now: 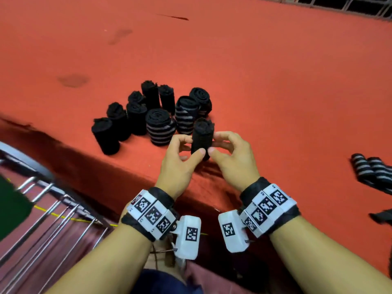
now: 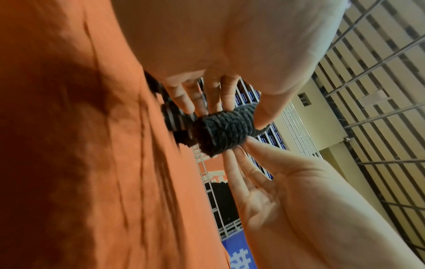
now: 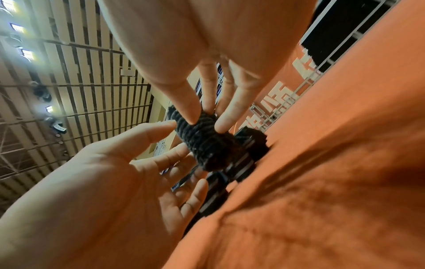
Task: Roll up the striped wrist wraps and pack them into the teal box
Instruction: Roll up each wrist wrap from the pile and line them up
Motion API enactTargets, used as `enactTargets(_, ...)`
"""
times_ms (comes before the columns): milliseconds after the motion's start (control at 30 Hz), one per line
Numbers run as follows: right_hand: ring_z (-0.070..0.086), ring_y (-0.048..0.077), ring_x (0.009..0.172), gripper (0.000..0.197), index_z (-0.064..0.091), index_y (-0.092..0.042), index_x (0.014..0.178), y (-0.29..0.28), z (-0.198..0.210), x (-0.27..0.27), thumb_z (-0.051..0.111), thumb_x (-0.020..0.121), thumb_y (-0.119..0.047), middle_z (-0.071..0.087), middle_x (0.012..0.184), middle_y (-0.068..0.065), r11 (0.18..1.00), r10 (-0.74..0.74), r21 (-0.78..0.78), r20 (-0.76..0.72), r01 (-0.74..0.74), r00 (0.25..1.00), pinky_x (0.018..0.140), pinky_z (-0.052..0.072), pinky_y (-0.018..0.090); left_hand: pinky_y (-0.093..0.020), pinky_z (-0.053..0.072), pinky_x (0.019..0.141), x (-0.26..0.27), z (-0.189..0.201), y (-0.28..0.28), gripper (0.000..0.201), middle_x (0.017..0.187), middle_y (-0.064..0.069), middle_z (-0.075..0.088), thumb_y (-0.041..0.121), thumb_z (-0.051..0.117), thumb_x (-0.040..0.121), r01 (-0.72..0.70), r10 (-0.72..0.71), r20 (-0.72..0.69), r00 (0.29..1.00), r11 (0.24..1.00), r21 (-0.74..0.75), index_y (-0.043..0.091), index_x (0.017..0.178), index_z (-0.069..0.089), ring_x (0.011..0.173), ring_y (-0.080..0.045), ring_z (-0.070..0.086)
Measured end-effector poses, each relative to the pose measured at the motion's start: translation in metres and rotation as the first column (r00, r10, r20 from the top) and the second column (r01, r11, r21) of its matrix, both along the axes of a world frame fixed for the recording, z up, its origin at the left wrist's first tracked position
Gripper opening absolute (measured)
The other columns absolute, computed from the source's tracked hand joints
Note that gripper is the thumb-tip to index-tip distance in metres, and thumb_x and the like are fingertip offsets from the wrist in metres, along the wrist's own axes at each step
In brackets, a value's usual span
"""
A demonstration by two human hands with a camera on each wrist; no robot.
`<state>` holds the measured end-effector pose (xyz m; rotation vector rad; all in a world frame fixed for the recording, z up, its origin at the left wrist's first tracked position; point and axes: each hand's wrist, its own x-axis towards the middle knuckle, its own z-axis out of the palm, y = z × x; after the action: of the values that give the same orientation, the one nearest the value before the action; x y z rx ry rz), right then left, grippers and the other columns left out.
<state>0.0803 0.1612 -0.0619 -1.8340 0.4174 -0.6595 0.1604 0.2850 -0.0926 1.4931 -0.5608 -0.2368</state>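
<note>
Both hands hold one rolled black wrist wrap (image 1: pixel 202 137) upright just above the red table's front edge. My left hand (image 1: pixel 188 145) pinches it between thumb and fingers from the left. My right hand (image 1: pixel 215 144) pinches it from the right. The left wrist view shows the roll (image 2: pixel 225 131) under the left thumb and fingers (image 2: pixel 207 102). In the right wrist view the roll (image 3: pixel 202 140) sits between the right thumb and fingers (image 3: pixel 226 116). Several finished rolls (image 1: pixel 152 115), some striped, stand behind. Flat striped wraps (image 1: pixel 369 170) lie at the right. No teal box is in view.
The red cloth-covered table (image 1: pixel 254 71) stretches far back and to both sides. A metal rail frame (image 1: pixel 53 209) and a green surface (image 1: pixel 12 204) lie below the table's left front edge. A dark strap (image 1: pixel 381 216) lies at the right border.
</note>
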Motion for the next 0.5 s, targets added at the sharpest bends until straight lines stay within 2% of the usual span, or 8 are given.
enactTargets(67,0.067,0.011,0.104,0.034,0.066,-0.019,0.105,0.016,-0.003,0.018,0.07,0.084,0.007,0.064,0.114,0.003,0.997,0.072,0.013,-0.02,-0.072,0.997,0.073,0.053,0.015,-0.036,0.051,0.096,0.011,0.0,0.018,0.04,0.114,0.007,0.065,0.044,0.07,0.073,-0.058,0.058,-0.03,0.998,0.998,-0.021,0.03,0.108,0.055,0.112,-0.013,0.062)
enactTargets(133,0.066,0.013,0.107,0.035,0.066,-0.01,0.113,0.03,-0.006,0.037,0.071,0.083,0.006,0.065,0.117,0.008,0.993,0.117,0.016,-0.04,-0.116,0.992,0.075,0.056,0.02,-0.029,0.051,0.095,0.021,-0.001,0.036,0.039,0.118,0.005,0.066,0.033,0.071,0.078,-0.084,0.082,-0.058,0.995,0.995,-0.045,0.028,0.114,0.056,0.114,-0.013,0.062)
enactTargets(200,0.065,0.014,0.108,0.041,0.065,-0.01,0.12,0.044,-0.009,0.054,0.072,0.082,0.004,0.065,0.12,0.007,0.987,0.163,0.013,-0.059,-0.163,0.985,0.078,0.058,0.025,-0.027,0.051,0.095,0.03,0.0,0.054,0.038,0.122,0.003,0.065,0.023,0.068,0.081,-0.111,0.107,-0.079,0.991,0.992,-0.053,0.025,0.117,0.057,0.116,-0.015,0.062)
enactTargets(333,0.062,0.01,0.109,0.055,0.059,-0.014,0.133,0.07,-0.014,0.08,0.072,0.082,0.002,0.062,0.126,-0.003,0.964,0.259,-0.04,-0.107,-0.264,0.96,0.076,0.052,0.018,-0.011,0.045,0.098,0.047,-0.004,0.084,0.041,0.134,-0.005,0.057,0.004,0.067,0.092,-0.209,0.21,-0.038,0.977,0.978,0.017,0.019,0.128,0.059,0.122,-0.007,0.058)
enactTargets(433,0.06,0.006,0.116,0.057,0.057,-0.016,0.134,0.086,-0.017,0.094,0.072,0.081,-0.002,0.063,0.124,-0.011,0.952,0.301,-0.014,-0.134,-0.306,0.944,0.086,0.057,0.029,-0.006,0.042,0.099,0.059,-0.009,0.097,0.049,0.136,-0.007,0.056,0.001,0.066,0.091,-0.252,0.254,-0.023,0.967,0.964,0.086,0.015,0.137,0.056,0.123,-0.006,0.057)
enactTargets(500,0.058,0.009,0.123,0.061,0.055,-0.012,0.137,0.094,-0.02,0.103,0.07,0.078,-0.009,0.063,0.132,-0.003,0.944,0.319,-0.028,-0.168,-0.328,0.933,0.093,0.057,0.036,-0.007,0.04,0.101,0.066,-0.012,0.101,0.055,0.138,-0.007,0.055,0.002,0.067,0.091,-0.272,0.279,-0.033,0.96,0.953,0.13,0.015,0.142,0.053,0.123,-0.007,0.056)
